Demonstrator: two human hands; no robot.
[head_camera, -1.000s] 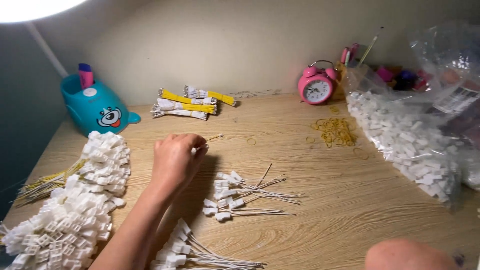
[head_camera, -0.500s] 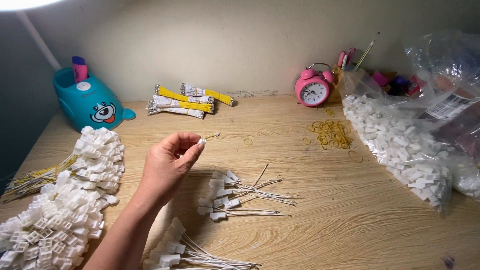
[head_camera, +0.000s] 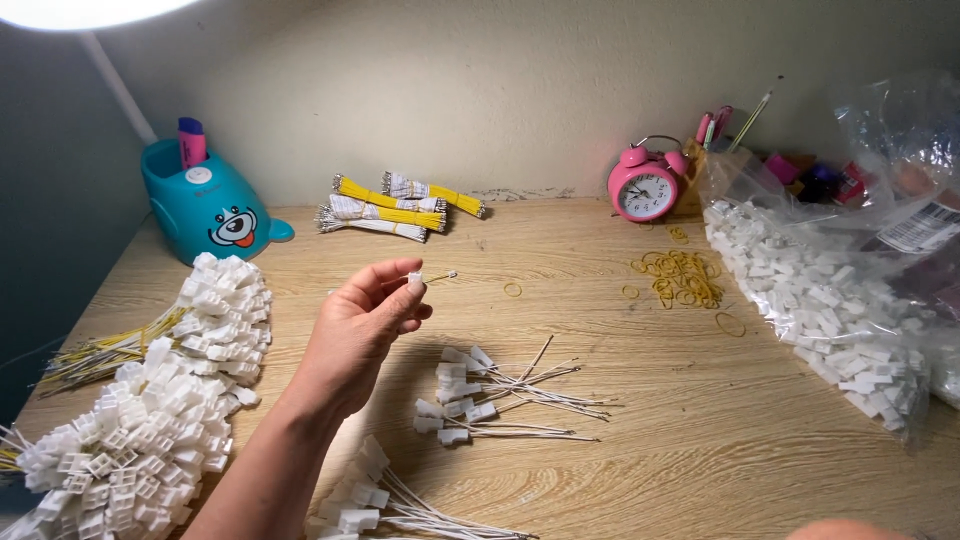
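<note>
Pinching a small white connector (head_camera: 415, 279) between thumb and fingertips, the left hand (head_camera: 362, 325) is raised above the wooden table (head_camera: 620, 460), with a short wire sticking out of the connector toward the pink alarm clock (head_camera: 644, 188). Taking that clock as the landmark, the held connector sits well to its left and nearer the person. Only a sliver of the right hand (head_camera: 845, 529) shows at the bottom edge, far below the clock, and whether it is open or closed cannot be told. A loose bunch of white connectors with wires (head_camera: 490, 395) lies on the table below and left of the clock, just beside the left hand. Yellow rubber bands (head_camera: 680, 278) are scattered just below the clock. A clear bag of white housings (head_camera: 830, 300) spreads to the clock's right. Bundled yellow and white wires (head_camera: 395, 205) lie to its left, and a teal holder (head_camera: 205, 205) stands farther left still.
</note>
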